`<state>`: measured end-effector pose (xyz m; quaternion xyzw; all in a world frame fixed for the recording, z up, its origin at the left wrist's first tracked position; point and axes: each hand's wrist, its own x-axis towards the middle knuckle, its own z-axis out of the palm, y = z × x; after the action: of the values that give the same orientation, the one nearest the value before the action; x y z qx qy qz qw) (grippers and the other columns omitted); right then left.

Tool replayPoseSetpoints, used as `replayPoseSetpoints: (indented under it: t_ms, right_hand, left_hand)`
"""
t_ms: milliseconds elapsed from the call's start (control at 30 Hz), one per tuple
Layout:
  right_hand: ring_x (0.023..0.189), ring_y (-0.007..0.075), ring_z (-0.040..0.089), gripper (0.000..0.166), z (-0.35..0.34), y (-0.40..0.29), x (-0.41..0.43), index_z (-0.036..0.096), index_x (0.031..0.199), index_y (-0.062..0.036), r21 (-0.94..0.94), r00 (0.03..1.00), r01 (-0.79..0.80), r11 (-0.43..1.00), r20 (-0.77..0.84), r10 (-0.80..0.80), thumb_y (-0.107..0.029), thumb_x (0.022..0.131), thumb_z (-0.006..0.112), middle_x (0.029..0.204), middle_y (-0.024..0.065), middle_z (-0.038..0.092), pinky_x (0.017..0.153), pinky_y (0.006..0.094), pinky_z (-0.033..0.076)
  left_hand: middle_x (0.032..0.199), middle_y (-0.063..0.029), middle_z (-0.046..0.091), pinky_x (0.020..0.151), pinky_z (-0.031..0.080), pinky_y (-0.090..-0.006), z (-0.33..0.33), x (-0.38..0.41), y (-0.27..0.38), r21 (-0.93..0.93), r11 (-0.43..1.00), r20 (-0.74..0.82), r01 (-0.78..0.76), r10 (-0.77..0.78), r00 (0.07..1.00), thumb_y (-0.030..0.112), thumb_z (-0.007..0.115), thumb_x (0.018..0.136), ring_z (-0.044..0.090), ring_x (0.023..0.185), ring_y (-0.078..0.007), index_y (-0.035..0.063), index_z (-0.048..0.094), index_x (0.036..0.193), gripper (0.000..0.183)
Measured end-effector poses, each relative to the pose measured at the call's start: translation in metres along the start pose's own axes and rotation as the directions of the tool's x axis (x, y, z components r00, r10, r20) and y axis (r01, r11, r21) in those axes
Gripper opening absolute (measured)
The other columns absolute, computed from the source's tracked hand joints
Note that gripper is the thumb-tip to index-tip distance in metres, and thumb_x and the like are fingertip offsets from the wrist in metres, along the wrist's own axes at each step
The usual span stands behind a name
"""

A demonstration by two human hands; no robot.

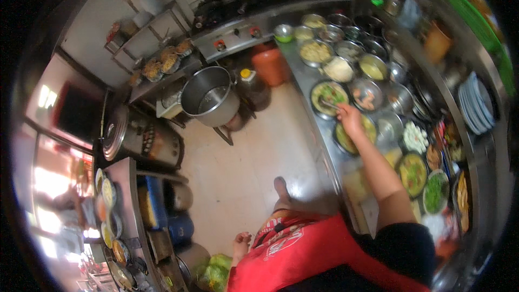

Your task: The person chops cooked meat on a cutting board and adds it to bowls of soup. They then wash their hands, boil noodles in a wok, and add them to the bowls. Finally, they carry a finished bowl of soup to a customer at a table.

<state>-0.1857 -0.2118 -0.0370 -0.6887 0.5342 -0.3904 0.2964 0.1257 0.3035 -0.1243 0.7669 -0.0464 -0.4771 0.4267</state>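
My right hand grips the handle of a metal spoon, whose head rests in a bowl of yellowish food topped with chopped greens. Beneath my right wrist lies another bowl with yellow contents. Just beyond the hand is a metal bowl with pinkish pieces. A bowl of white chunks sits to the right of my forearm. Down by the red apron, my left hand hangs with its fingers curled; whether it holds anything is unclear.
The steel counter carries many bowls, with stacked plates on a shelf at the right. A large metal pot stands on a burner stand across the floor, beside an oil jug. A stove is at the back.
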Motion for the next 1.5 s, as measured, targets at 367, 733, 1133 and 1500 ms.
replayPoseSetpoints:
  t_ms: [367, 733, 1133, 1500]
  right_hand:
    - [0.079, 0.0304, 0.058, 0.017, -0.005, -0.052, 0.05, 0.063, 0.09, -0.0015, -0.437, 0.989, -0.046, 0.898, -0.149, -0.021, -0.003, 0.075, 0.054, 0.087, 0.0157, 0.062, 0.073, 0.035, 0.045]
    - [0.083, 0.0226, 0.058, 0.021, 0.043, -0.08, 0.211, 0.062, 0.093, 0.0017, -0.226, 0.958, -0.171, 0.959, -0.263, 0.109, -0.013, 0.085, 0.049, 0.089, 0.0122, 0.063, 0.078, 0.0303, 0.044]
    - [0.076, 0.024, 0.059, 0.021, 0.112, -0.121, 0.369, 0.063, 0.095, -0.0006, -0.412, 0.991, -0.107, 0.905, -0.118, 0.063, 0.001, 0.077, 0.052, 0.087, 0.0142, 0.061, 0.066, 0.0303, 0.047]
    - [0.077, 0.0245, 0.061, 0.018, 0.139, -0.139, 0.334, 0.063, 0.092, -0.0029, -0.412, 0.914, -0.391, 0.823, -0.275, 0.297, -0.001, 0.075, 0.057, 0.087, 0.0108, 0.063, 0.068, 0.032, 0.05]
  left_hand:
    - [0.082, -0.0107, 0.063, 0.072, 0.046, -0.0301, 0.07, 0.292, 0.251, 0.396, 0.776, 0.171, -0.49, 0.462, 0.87, 0.026, 0.052, 0.087, 0.057, 0.076, -0.0164, -0.0013, 0.059, 0.094, 0.029]
    - [0.085, -0.0024, 0.054, 0.053, 0.046, -0.0246, 0.213, 0.502, 0.592, -0.371, 0.888, 0.017, -0.272, 0.3, 0.954, 0.012, 0.061, 0.081, 0.054, 0.066, -0.0127, 0.0059, 0.047, 0.107, 0.03]
    - [0.093, -0.0053, 0.054, 0.065, 0.049, -0.0366, 0.26, 0.701, 0.718, -0.641, 0.758, 0.001, -0.118, 0.155, 0.988, 0.02, 0.059, 0.083, 0.054, 0.076, -0.0184, 0.0203, 0.038, 0.118, 0.041]
    - [0.117, -0.0142, 0.053, 0.093, 0.04, -0.0327, 0.198, 0.851, 0.673, 0.644, -0.737, 0.688, -0.205, 0.44, 0.577, 0.019, 0.049, 0.088, 0.05, 0.109, -0.0258, 0.0042, 0.051, 0.118, 0.034]
